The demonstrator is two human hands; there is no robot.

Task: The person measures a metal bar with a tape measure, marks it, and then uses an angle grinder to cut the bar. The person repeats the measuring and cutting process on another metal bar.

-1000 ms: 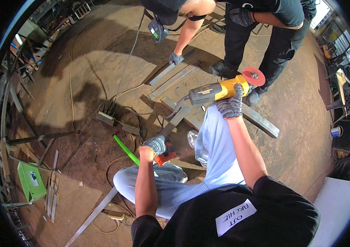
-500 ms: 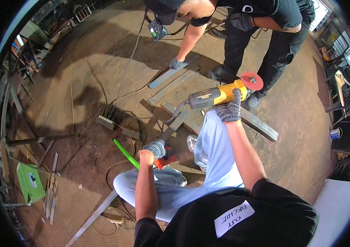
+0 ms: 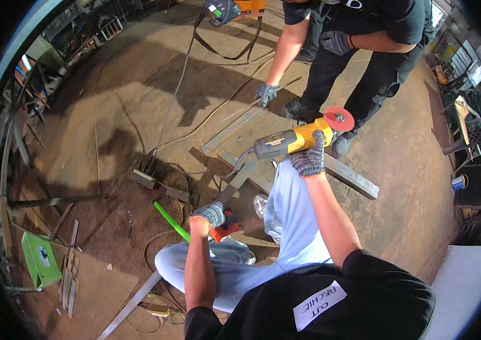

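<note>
My gloved right hand (image 3: 311, 157) is closed around the head end of a yellow and grey angle grinder (image 3: 292, 140). It is held above my right knee, with its red disc (image 3: 339, 120) toward the far right. My gloved left hand (image 3: 209, 214) is closed at a flat metal bar (image 3: 237, 182), which appears to run under my left leg to the lower left. An orange and black object (image 3: 225, 228) sits beside that hand, partly covered by it. A co-worker's gloved hand (image 3: 266, 94) grips a thin metal strip (image 3: 241, 115) on the floor beyond.
A square metal tube (image 3: 349, 175) lies right of my knee. A bright green strip (image 3: 171, 221) is near my left forearm. Cables (image 3: 189, 136) cross the floor. A green box (image 3: 41, 260) and metal offcuts (image 3: 69, 277) lie at left; a chair (image 3: 471, 133) stands at right.
The co-worker's hand has moved right, and the strip it holds has turned narrow-side toward me. The co-worker's head has left the view. My hands keep their holds; the grinder has shifted slightly.
</note>
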